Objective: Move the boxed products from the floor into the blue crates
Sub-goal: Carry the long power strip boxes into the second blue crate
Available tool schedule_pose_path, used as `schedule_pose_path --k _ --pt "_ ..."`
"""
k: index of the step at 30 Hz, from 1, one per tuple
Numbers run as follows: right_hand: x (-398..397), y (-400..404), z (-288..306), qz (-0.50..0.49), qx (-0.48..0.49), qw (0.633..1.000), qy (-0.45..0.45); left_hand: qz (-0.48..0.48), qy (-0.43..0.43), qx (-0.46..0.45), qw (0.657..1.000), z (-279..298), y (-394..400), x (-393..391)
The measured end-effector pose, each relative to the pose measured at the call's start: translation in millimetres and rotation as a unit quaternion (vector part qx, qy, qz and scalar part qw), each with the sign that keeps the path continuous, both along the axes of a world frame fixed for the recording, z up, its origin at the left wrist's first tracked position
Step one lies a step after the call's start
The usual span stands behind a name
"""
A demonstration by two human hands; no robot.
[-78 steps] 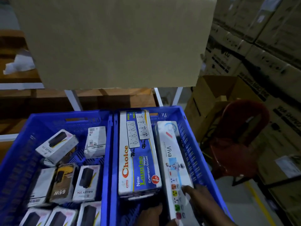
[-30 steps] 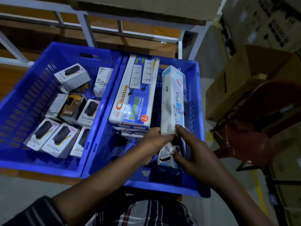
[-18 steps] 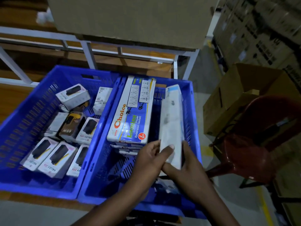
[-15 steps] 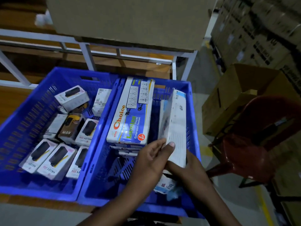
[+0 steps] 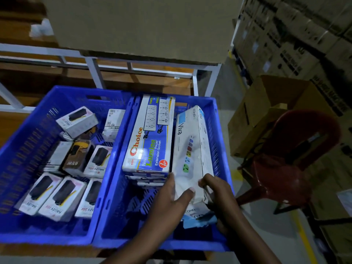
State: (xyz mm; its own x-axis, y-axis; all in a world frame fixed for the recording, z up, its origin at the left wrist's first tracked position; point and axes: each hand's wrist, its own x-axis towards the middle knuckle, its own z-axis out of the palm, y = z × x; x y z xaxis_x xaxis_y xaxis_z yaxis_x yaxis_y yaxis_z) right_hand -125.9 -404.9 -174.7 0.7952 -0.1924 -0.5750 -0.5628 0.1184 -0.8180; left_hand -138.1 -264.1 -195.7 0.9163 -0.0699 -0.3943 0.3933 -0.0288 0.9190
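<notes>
Two blue crates stand side by side on a low shelf. The right crate (image 5: 219, 149) holds a stack of Choice Lumino extension-socket boxes (image 5: 150, 136) and a long white Viva box (image 5: 192, 149) lying tilted against the right wall. My left hand (image 5: 171, 199) and my right hand (image 5: 217, 191) both grip the near end of that Viva box. Another Viva box (image 5: 198, 216) lies under it, mostly hidden. The left crate (image 5: 28, 149) is filled with several small Halley power-bank boxes (image 5: 59, 195).
A large cardboard carton (image 5: 141, 25) sits on the white metal rack (image 5: 196, 80) above the crates. An open cardboard box (image 5: 266, 115) and a red plastic chair (image 5: 289, 164) stand to the right, with stacked cartons (image 5: 304, 35) behind them.
The Viva box has turned from its narrow side to face up and now lies lower in the right crate. Both hands have stayed on its near end.
</notes>
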Motion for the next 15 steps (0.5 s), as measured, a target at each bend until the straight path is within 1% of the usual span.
schedule_pose_path --k 3,4,5,7,9,10,11,12,13,15 --pt "-5 3 2 -0.007 -0.013 1.000 0.009 0.025 0.013 -0.018 0.999 -4 4 -4" --pt "-5 4 2 -0.008 -0.025 1.000 -0.006 0.024 0.010 -0.014 1.000 -2 4 -4" --pt "-6 5 1 -0.003 -0.061 0.997 -0.038 0.027 0.014 -0.016 0.999 -5 5 -4" --pt "-9 5 -9 0.029 -0.203 0.974 -0.100 0.019 0.041 -0.024 0.999 -10 4 -3" --pt "-15 5 -25 0.086 -0.334 0.933 -0.105 0.024 0.042 -0.031 0.998 -12 2 -2" --pt "-19 5 -34 0.109 -0.381 0.911 -0.112 0.030 0.050 -0.044 0.997 -11 -1 -2" --pt "-22 7 -42 0.128 -0.413 0.893 -0.125 0.026 0.057 -0.058 0.996 -10 -3 -2" --pt "-24 8 -46 0.139 -0.427 0.884 -0.132 0.008 0.051 -0.062 0.997 -10 -5 -2" --pt "-26 8 -49 0.145 -0.429 0.882 -0.132 -0.014 0.037 -0.064 0.997 -11 -9 -2" --pt "-26 8 -51 0.159 -0.433 0.879 -0.121 -0.050 0.052 -0.039 0.997 -8 -13 3"
